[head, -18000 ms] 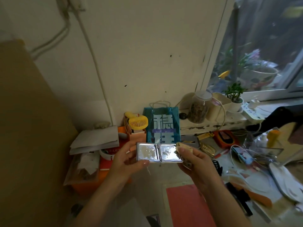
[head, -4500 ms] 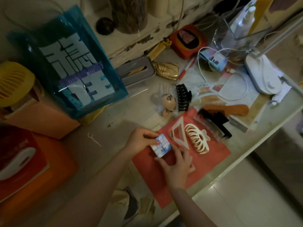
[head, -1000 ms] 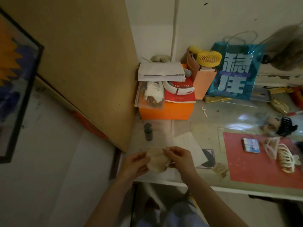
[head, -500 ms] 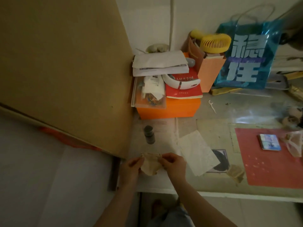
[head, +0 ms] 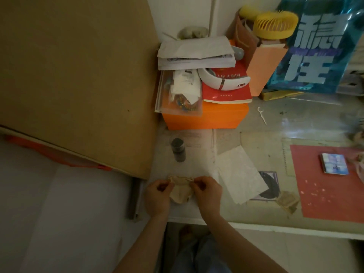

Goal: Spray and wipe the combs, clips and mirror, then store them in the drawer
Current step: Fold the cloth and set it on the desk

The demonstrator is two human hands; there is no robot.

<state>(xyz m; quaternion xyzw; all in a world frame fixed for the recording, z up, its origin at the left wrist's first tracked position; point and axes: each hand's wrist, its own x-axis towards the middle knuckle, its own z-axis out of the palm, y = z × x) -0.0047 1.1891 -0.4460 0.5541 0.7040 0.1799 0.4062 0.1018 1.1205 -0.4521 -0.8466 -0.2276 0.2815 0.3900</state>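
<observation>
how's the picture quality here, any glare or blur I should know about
Head view: dim and warm overall; window glare on the desk at right; right edge smeared by motion blur; wide-angle bending at the borders. The hands, left and right, and the cloth read fairly sharp.

At the tabletop's [head: 275,123] near left corner, the left hand [head: 157,196] and right hand [head: 206,192] pinch a cloth [head: 180,191] between them. Behind it stands a small bottle [head: 178,149], with a box [head: 204,117] carrying a book [head: 226,91] and papers [head: 195,52] at the far left corner. A sheet of paper [head: 240,174] lies right of the hands, and a mat [head: 325,194] bearing the closed mirror [head: 333,163] lies toward the right edge.
</observation>
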